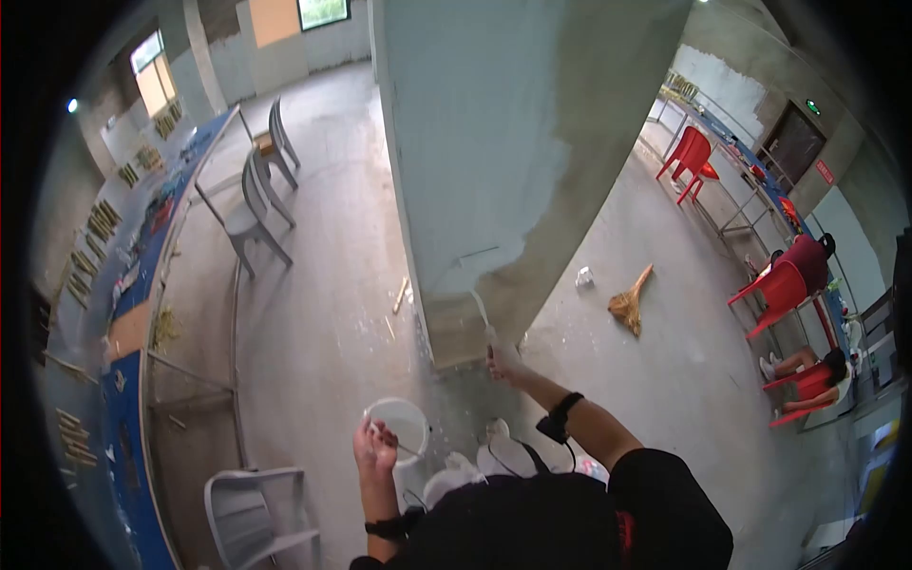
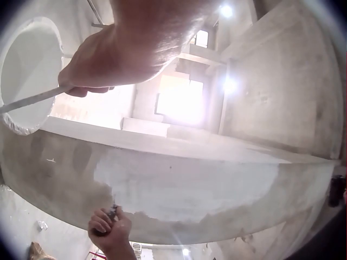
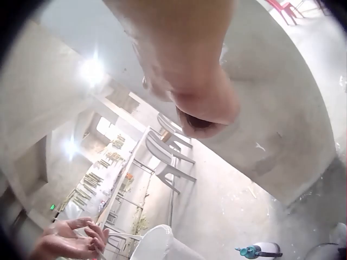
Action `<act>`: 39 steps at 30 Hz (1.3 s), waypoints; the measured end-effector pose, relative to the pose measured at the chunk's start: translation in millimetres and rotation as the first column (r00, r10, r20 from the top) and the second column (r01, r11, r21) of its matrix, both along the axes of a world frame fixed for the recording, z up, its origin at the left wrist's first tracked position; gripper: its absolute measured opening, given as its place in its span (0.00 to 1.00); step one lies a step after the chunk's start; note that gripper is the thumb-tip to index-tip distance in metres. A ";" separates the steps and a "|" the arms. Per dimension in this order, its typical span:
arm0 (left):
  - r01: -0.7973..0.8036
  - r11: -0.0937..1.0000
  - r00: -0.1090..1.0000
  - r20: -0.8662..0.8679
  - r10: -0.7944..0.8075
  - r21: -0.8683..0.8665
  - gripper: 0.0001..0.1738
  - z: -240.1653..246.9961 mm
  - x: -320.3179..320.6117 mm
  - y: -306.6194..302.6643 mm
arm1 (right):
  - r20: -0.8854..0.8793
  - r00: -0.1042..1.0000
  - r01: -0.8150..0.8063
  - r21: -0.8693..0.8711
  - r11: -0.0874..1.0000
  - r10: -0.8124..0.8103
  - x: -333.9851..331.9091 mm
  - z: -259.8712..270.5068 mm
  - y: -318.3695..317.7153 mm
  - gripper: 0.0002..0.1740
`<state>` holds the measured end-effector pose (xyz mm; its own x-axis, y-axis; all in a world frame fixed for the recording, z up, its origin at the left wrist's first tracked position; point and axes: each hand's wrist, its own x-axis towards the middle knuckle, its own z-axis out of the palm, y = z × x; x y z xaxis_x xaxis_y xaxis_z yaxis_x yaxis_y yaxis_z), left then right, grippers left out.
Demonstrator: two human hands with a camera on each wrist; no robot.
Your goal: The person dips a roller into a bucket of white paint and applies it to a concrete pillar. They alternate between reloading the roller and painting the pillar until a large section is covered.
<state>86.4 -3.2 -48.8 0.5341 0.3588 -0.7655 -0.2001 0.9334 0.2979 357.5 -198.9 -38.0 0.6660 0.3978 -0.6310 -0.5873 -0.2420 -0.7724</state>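
Note:
A broad pillar stands before me, its face partly coated with pale putty and bare grey along the right side and bottom. My right hand grips the dark handle of a putty knife, whose pale blade is low against the pillar face. In the left wrist view the right hand's fingers curl round that handle. Beside the white bucket, my left hand holds a thin grey strip, which crosses the bucket's mouth. Its far end is out of the left wrist view.
Grey chairs and a long blue-topped table line the left. A broom head and a crumpled white scrap lie on the floor to the right. People sit on red chairs at the far right. A blue-nozzled bottle stands below.

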 end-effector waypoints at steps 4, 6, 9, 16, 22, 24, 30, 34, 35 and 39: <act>0.014 1.000 0.998 0.054 -0.015 0.017 0.12 4.0 -3.6 -9.6 | -0.176 0.981 -0.082 -0.012 0.997 0.079 16.9 -45.6 -19.6 0.28; 0.021 0.999 0.999 0.029 -0.022 0.046 0.12 13.0 -1.7 -12.5 | -0.145 0.971 -0.209 -0.114 0.971 0.192 16.2 -38.6 -26.8 0.27; 0.055 0.987 0.998 0.033 -0.061 0.148 0.09 30.0 -3.5 -22.2 | -0.057 0.902 -0.430 -0.178 0.885 0.427 13.8 6.0 -51.9 0.22; 0.346 0.758 0.927 -0.326 -0.185 0.552 0.09 74.0 -7.4 -34.1 | 0.234 0.330 -0.660 -0.635 0.400 0.915 -34.7 119.0 -64.4 0.30; 0.424 0.585 0.902 -0.378 -0.207 0.691 0.11 87.9 -12.2 -39.7 | 0.115 0.013 -0.632 -0.769 0.097 0.993 -87.7 132.8 -40.7 0.32; 0.468 0.526 0.883 -0.397 -0.250 0.710 0.10 89.6 -14.0 -41.3 | 0.153 -0.035 -0.614 -0.783 0.099 0.988 -102.6 123.5 -26.6 0.30; 0.425 0.611 0.904 -0.342 -0.255 0.668 0.09 101.8 -15.3 -43.0 | 0.182 -0.125 -0.524 -0.847 0.091 0.975 -128.9 96.9 10.5 0.22; 0.420 0.559 0.907 -0.319 -0.274 0.714 0.09 98.1 -11.0 -53.6 | 0.155 -0.138 -0.550 -0.833 0.055 0.978 -135.8 94.0 27.2 0.20; 0.421 0.557 0.907 -0.319 -0.275 0.716 0.09 97.6 -10.1 -56.7 | 0.115 -0.151 -0.538 -0.843 0.016 0.982 -135.9 90.4 29.2 0.20; 0.395 0.580 0.918 -0.278 -0.284 0.712 0.09 92.4 -7.5 -60.9 | 0.093 -0.149 -0.531 -0.847 -0.001 0.984 -130.1 78.0 25.4 0.21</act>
